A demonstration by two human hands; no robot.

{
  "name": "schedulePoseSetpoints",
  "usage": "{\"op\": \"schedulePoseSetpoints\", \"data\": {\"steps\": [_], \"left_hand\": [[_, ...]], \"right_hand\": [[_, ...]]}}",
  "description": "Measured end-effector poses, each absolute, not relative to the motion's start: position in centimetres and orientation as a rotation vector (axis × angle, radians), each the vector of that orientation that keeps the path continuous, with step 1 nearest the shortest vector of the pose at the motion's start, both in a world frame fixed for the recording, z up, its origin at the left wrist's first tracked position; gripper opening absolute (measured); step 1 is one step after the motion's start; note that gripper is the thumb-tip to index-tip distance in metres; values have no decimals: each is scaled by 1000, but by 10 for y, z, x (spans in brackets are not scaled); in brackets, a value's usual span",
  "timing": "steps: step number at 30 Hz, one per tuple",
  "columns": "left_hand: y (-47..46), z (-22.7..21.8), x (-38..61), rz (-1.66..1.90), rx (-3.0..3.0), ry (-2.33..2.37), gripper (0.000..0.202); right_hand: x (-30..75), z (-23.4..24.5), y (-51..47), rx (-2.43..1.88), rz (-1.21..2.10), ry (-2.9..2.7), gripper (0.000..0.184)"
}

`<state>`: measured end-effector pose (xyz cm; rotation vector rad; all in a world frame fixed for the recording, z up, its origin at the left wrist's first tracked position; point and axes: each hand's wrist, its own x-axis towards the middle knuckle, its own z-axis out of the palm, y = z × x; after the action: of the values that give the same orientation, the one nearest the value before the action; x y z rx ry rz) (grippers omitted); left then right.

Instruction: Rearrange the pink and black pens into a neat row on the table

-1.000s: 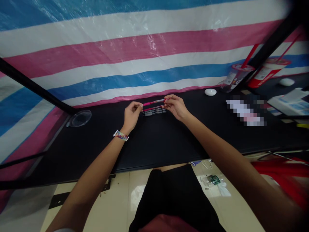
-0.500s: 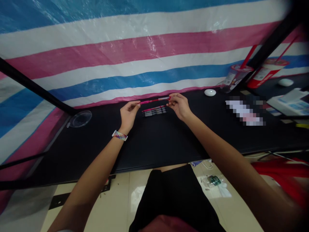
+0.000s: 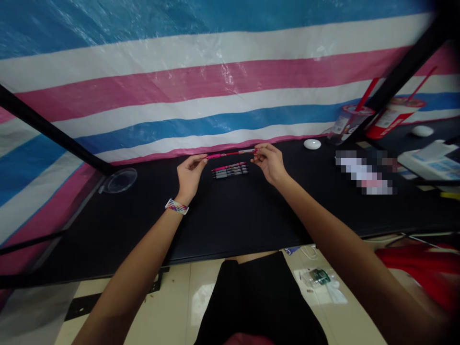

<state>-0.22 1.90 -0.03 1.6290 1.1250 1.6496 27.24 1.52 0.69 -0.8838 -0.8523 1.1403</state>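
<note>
A slim pink-and-red pen (image 3: 231, 153) stretches level between my two hands, above the back of the black table (image 3: 230, 215). My left hand (image 3: 190, 175), with a multicoloured band on its wrist, pinches the bright pink end. At the opposite end, beside a whitish section, my right hand (image 3: 270, 162) grips the pen between thumb and fingers. Whether its parts are joined or separated is too small to tell. Just below, several pens (image 3: 230, 170) lie side by side in a row, a pink one at the back and grey-black ones in front.
A clear round lid (image 3: 121, 181) lies at the left. Toward the right are a white mouse-like oval (image 3: 312, 144), a cup with a red straw (image 3: 350, 123), a red-and-white cup (image 3: 393, 117) and an open box (image 3: 433, 160). Striped sheeting (image 3: 215, 81) hangs behind; black poles flank it.
My hands have moved slightly farther apart, and the pen's visible stretch between them is longer. The whole scene sits a little lower because the view shifted. The row of pens stays put.
</note>
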Motion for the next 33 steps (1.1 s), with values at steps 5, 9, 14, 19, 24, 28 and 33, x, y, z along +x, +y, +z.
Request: {"op": "schedulePoseSetpoints", "data": {"steps": [5,9,14,19,24,28,33], "left_hand": [[20,0,-3,1663,1653,1136,12],[19,1,-1,1667,1651,1121,12],[17,3,2,1651,1606,1136,15],[15,4,2,1661,1591,1117,16],[15,5,2,1671,1594,1137,14],[15,5,2,1655,1577,1152,13],[14,6,2,1662,1590,1139,13]], "right_hand": [[272,7,16,-874,1146,-841,15],[272,8,16,-851,1161,-804,14],[271,10,15,-842,1174,-787,14],[270,10,14,-843,1169,-795,13],[273,8,16,-845,1153,-794,13],[274,8,16,-854,1134,-797,13],[274,9,15,-859,1140,-795,12]]}}
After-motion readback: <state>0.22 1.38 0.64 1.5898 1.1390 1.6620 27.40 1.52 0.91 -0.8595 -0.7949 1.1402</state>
